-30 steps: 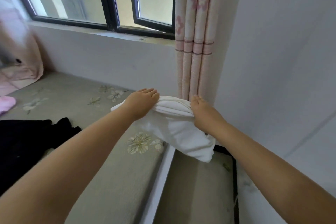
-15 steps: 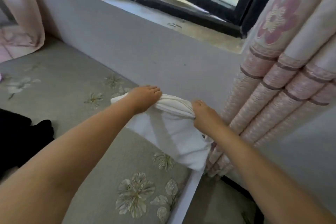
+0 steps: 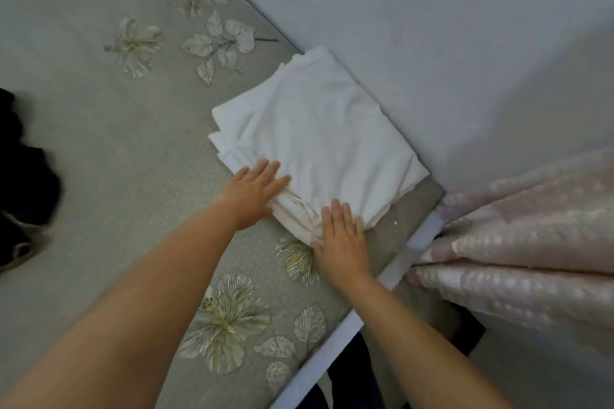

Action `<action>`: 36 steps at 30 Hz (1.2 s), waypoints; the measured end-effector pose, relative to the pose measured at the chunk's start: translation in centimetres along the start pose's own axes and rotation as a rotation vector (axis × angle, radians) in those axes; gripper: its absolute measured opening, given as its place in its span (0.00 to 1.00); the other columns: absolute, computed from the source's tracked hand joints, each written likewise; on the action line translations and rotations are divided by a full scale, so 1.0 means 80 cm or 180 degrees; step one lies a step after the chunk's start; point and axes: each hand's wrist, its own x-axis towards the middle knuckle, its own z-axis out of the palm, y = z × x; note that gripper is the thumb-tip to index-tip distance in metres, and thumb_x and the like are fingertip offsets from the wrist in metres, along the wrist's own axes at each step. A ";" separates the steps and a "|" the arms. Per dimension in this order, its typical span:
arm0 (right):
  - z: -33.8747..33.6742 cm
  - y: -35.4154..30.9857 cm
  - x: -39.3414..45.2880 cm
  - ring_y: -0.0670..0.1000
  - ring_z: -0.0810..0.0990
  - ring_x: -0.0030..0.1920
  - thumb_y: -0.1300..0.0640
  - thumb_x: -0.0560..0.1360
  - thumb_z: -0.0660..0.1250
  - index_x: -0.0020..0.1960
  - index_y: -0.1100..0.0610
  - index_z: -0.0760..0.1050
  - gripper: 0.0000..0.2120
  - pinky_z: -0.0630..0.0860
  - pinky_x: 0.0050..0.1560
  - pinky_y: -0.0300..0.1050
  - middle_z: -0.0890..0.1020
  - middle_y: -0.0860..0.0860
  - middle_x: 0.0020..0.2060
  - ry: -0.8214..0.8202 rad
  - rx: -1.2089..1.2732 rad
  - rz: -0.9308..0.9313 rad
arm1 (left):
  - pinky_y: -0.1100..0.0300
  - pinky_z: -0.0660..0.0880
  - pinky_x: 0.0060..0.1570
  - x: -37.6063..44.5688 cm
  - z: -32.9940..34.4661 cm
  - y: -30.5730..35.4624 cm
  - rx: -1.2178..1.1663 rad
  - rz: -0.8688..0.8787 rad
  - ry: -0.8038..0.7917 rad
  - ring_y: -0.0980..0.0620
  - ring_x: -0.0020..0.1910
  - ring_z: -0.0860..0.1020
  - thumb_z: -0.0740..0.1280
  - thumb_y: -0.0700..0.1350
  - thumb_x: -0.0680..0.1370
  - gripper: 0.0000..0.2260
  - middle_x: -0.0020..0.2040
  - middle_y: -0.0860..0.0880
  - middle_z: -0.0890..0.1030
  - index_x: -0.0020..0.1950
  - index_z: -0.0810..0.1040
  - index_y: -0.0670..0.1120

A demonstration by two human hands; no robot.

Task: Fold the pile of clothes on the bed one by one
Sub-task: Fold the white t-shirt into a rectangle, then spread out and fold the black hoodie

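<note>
While the white garment lies folded at the bed's corner by the wall, left hand and right hand press it flat, fingers straight, and dark clothes near the left edge seem unfolded.

Folded garment lies on bed, in far corner, its far edge against wall. Left hand rests flat on garment's near-left edge; right hand flat on near edge, just right of left hand, w/ bunched folds between them. Pile of clothes well apart at left edge of bed. Curtain hangs right of bed, beside its corner.
</note>
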 end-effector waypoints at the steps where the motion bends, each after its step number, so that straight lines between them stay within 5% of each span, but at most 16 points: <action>1: 0.016 0.008 0.006 0.55 0.37 0.74 0.48 0.80 0.51 0.75 0.58 0.39 0.31 0.33 0.71 0.50 0.39 0.55 0.74 0.0083 0.0029 -0.0067 | 0.51 0.39 0.71 0.006 0.021 0.003 -0.0224 -0.0002 0.0085 0.47 0.74 0.37 0.53 0.54 0.80 0.29 0.75 0.47 0.37 0.75 0.39 0.52; 8: 0.062 0.028 0.020 0.55 0.28 0.68 0.45 0.78 0.54 0.72 0.60 0.37 0.35 0.22 0.64 0.47 0.35 0.55 0.70 0.0563 -0.0077 -0.0488 | 0.53 0.32 0.69 0.027 0.081 0.012 -0.0542 -0.0234 0.0913 0.48 0.73 0.35 0.49 0.57 0.80 0.27 0.68 0.51 0.30 0.67 0.32 0.55; 14: 0.030 0.012 0.004 0.58 0.43 0.74 0.45 0.78 0.52 0.75 0.62 0.43 0.34 0.36 0.71 0.52 0.45 0.60 0.74 0.0475 -0.0405 -0.0479 | 0.52 0.39 0.71 -0.036 0.072 0.042 -0.1043 -0.0800 0.0960 0.49 0.75 0.42 0.50 0.52 0.81 0.24 0.76 0.48 0.44 0.75 0.47 0.52; 19: -0.007 -0.058 -0.030 0.62 0.54 0.73 0.58 0.76 0.60 0.71 0.63 0.61 0.24 0.49 0.72 0.56 0.61 0.60 0.72 0.0542 -0.0354 -0.1995 | 0.52 0.41 0.71 -0.170 0.109 0.044 -0.1366 -0.1771 0.0776 0.49 0.75 0.43 0.50 0.50 0.81 0.24 0.76 0.47 0.45 0.76 0.48 0.48; 22: -0.015 -0.134 -0.060 0.69 0.69 0.64 0.62 0.70 0.67 0.62 0.68 0.72 0.21 0.65 0.62 0.65 0.74 0.65 0.62 0.0649 -0.0519 -0.2849 | 0.52 0.44 0.71 -0.269 0.135 0.035 -0.1524 -0.2374 0.0870 0.49 0.75 0.46 0.50 0.49 0.81 0.22 0.76 0.48 0.50 0.75 0.52 0.49; 28: 0.001 -0.303 -0.142 0.68 0.76 0.56 0.64 0.64 0.75 0.54 0.69 0.77 0.20 0.72 0.52 0.66 0.79 0.65 0.54 0.0560 -0.0623 -0.3793 | 0.51 0.50 0.70 -0.465 0.200 0.022 -0.1777 -0.3672 0.0902 0.48 0.75 0.50 0.51 0.49 0.81 0.21 0.76 0.48 0.55 0.74 0.57 0.50; 32: 0.035 -0.395 -0.203 0.68 0.71 0.62 0.63 0.69 0.70 0.59 0.69 0.74 0.20 0.66 0.61 0.65 0.76 0.66 0.59 0.0433 -0.0657 -0.4144 | 0.52 0.51 0.70 -0.586 0.262 0.021 -0.1875 -0.4198 0.0859 0.48 0.74 0.50 0.51 0.49 0.81 0.21 0.75 0.48 0.55 0.74 0.57 0.50; 36: 0.075 -0.485 -0.243 0.58 0.54 0.74 0.55 0.79 0.57 0.71 0.62 0.61 0.23 0.48 0.73 0.51 0.62 0.58 0.72 0.0371 -0.0879 -0.4088 | 0.52 0.49 0.71 -0.682 0.326 -0.007 -0.2015 -0.4376 0.0761 0.49 0.75 0.49 0.50 0.49 0.81 0.21 0.76 0.49 0.53 0.74 0.54 0.51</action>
